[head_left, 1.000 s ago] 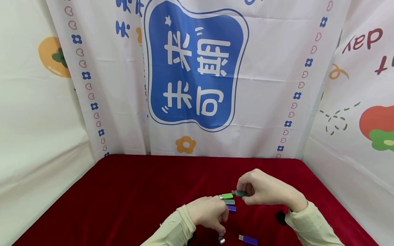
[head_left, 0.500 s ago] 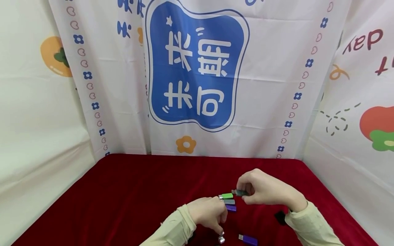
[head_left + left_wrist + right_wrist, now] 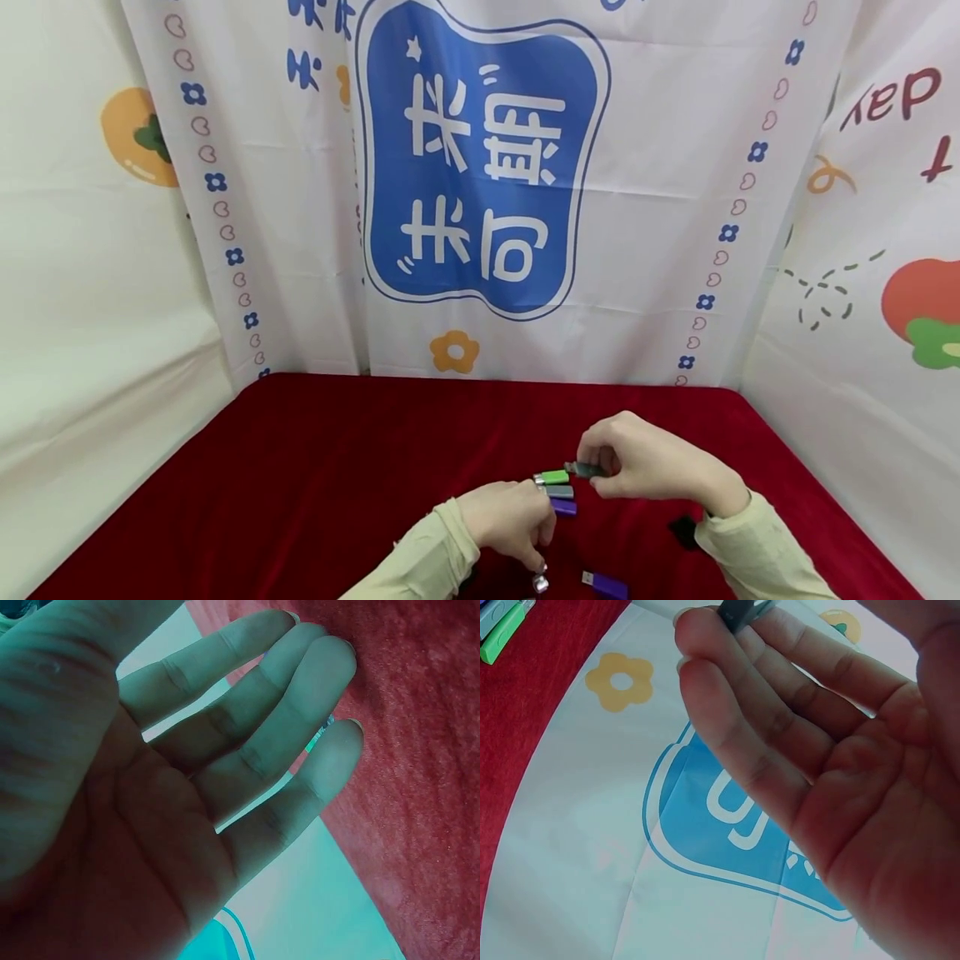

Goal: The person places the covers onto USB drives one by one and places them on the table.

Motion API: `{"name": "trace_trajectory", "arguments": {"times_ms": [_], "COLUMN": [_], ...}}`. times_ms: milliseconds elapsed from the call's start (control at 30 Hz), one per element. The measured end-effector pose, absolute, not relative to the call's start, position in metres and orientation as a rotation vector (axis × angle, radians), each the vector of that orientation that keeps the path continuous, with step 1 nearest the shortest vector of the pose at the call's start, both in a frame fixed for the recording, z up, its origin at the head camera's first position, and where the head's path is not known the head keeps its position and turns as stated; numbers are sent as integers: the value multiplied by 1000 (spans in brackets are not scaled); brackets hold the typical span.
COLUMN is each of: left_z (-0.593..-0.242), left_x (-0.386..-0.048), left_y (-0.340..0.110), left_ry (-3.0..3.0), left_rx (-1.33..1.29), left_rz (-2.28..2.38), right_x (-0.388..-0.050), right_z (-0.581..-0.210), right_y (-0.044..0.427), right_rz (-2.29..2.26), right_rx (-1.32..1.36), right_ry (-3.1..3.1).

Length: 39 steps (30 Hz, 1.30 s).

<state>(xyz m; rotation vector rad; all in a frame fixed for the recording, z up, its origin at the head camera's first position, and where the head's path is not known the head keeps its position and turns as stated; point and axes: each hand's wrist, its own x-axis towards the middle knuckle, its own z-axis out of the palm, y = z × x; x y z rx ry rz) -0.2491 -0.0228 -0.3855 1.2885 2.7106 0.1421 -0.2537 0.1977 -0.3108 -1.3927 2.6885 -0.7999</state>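
Observation:
In the head view my left hand (image 3: 504, 521) is palm down, its thumb tip at a small silver piece (image 3: 540, 583). The left wrist view shows the four fingers of this hand (image 3: 202, 787) loosely extended, holding nothing; the thumb tip is out of that view. My right hand (image 3: 656, 462) pinches a dark grey USB drive (image 3: 588, 471), metal end pointing left. Beside that end lie a green drive (image 3: 555, 477), a grey one (image 3: 559, 492) and a purple one (image 3: 563, 507), in a stack of rows. Right wrist view: the dark drive (image 3: 736, 613) is at my fingertips (image 3: 697, 630).
Another purple drive (image 3: 609, 587) lies at the front, metal plug to the left. A black object (image 3: 683, 531) sits beside the right sleeve. Red cloth (image 3: 337, 467) covers the table, with printed white curtains (image 3: 637, 250) behind and at both sides.
The silver piece and my left thumb have shifted very slightly. My right hand keeps its pinch on the dark drive in nearly the same place.

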Motion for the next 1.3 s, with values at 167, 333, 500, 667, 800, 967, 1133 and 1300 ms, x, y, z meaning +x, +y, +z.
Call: {"name": "trace_trajectory", "arguments": {"times_ms": [167,333,500,667,800,967,1133,1300], "left_z": [-384,-385,-385,-386,-387,-388,-389,-389], "left_x": [-249,-246,-245,-244,-244,-245,-245,-245], "left_y": [-21,-21,-20,-19,-19,-19,-18,-18], "left_ry": [2704,2698,2701,2713,2724,2724,2717,2709], "left_rx": [1298,1308,1318,1319,1309,1302,1327,1342], "left_rz": [133,127,130,126,120,126,127,121], "right_x": [-254,-253,-254,-255,-255,-256,-256,-255], "right_z": [-309,-310,-311,-312,-312,-313,-313,-313], "right_y": [199,199,199,199,198,197,196,196], "right_rz": [-791,-795,-794,-793,-791,-784,-778,-772], "right_rx": [-1390,-1379,-1379,-1379,-1385,-1391,-1388,-1380], "right_ry": [2696,2696,2694,2694,2691,2694,2694,2694]}}
